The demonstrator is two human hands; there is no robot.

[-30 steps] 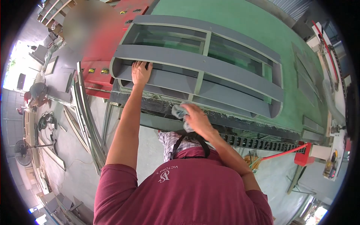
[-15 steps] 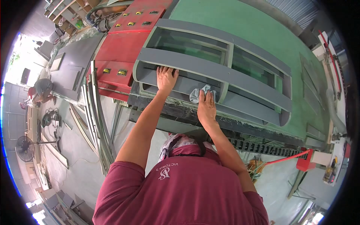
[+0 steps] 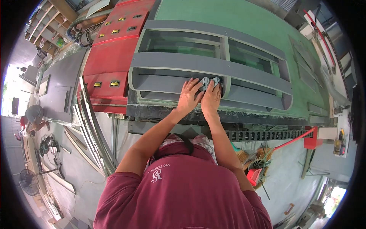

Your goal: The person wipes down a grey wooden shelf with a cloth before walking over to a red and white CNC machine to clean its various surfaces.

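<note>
A grey shelf frame (image 3: 179, 61) with curved end panels lies on the green-topped table (image 3: 236, 17). In its lower compartment, left of the middle divider, a crumpled light grey-blue cloth (image 3: 206, 82) is bunched up. My right hand (image 3: 211, 100) grips the cloth and presses it against the shelf board, fingertips partly hidden in the folds. Close beside it, my left hand (image 3: 188, 95) rests over the lower board with its fingers spread, the tips touching the cloth's left side.
Red panels (image 3: 110, 57) with yellow-and-black latches adjoin the table's left end. Long metal strips (image 3: 91, 129) lean at the left, near a standing fan (image 3: 29, 181). Another person (image 3: 34, 116) crouches far left. A cable chain (image 3: 263, 135) runs below the table's near edge.
My left hand has left the shelf's left part and moved right to the cloth. My right hand stays at the cloth near the divider. The view has shifted slightly.
</note>
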